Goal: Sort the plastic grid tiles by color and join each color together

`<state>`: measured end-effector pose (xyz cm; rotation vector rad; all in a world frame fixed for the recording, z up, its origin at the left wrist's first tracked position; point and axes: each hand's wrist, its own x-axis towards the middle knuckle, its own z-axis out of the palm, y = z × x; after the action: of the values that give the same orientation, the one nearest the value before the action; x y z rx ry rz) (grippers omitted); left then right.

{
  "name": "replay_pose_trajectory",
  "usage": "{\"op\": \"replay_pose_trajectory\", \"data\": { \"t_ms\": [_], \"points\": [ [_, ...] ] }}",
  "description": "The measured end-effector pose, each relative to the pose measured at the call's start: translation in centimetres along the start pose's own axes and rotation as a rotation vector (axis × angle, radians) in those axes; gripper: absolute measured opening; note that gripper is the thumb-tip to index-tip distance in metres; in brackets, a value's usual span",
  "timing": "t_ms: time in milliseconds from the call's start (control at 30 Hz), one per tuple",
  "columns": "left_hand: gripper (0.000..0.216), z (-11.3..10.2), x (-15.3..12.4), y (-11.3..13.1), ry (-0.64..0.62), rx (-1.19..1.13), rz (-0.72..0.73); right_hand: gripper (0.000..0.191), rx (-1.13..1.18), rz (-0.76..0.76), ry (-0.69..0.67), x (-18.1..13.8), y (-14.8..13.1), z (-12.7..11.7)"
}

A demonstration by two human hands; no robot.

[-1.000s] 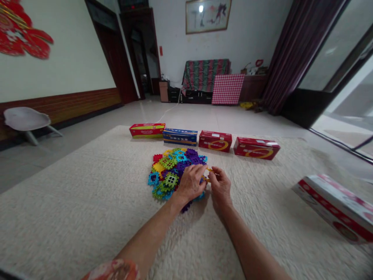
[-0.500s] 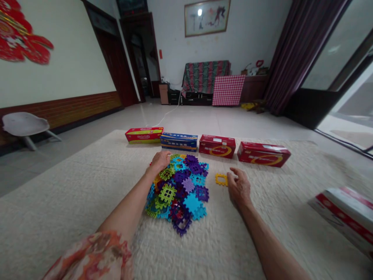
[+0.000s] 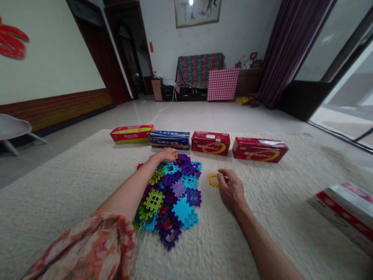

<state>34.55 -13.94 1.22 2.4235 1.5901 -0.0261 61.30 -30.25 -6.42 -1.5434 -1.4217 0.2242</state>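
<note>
A heap of interlocking plastic building pieces (image 3: 178,189) in purple, blue, green, red and yellow lies on the pale quilted cover. My left hand (image 3: 163,155) reaches across its far edge, fingers closed at a yellow piece (image 3: 175,156) that is mostly hidden beneath them. To the right of the heap, my right hand (image 3: 232,189) rests low over the cover, with thumb and fingers at the right edge of a yellow square frame piece (image 3: 213,179). That piece stands apart from the heap, and its right side is covered by the fingertips.
Beyond the heap stand a red-and-yellow box (image 3: 132,134), a blue box (image 3: 169,140) and two red boxes (image 3: 210,143) in a row. A white-and-red carton (image 3: 346,214) sits at the right. A pale chair (image 3: 13,128) is at the far left.
The view has shifted, so the heap and boxes appear farther left. My left hand has moved slightly right over the heap's far edge; the right hand stays at the yellow frame piece, its fingers closer together.
</note>
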Motion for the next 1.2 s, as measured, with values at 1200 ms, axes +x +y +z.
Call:
{"op": "replay_pose_trajectory", "data": {
  "t_ms": [1200],
  "points": [
    [0.037,-0.9,-3.5,-1.1,0.577,0.025,-0.125,0.035,0.002,-0.050,-0.076,-0.1,-0.4,-0.2]
  ]
}}
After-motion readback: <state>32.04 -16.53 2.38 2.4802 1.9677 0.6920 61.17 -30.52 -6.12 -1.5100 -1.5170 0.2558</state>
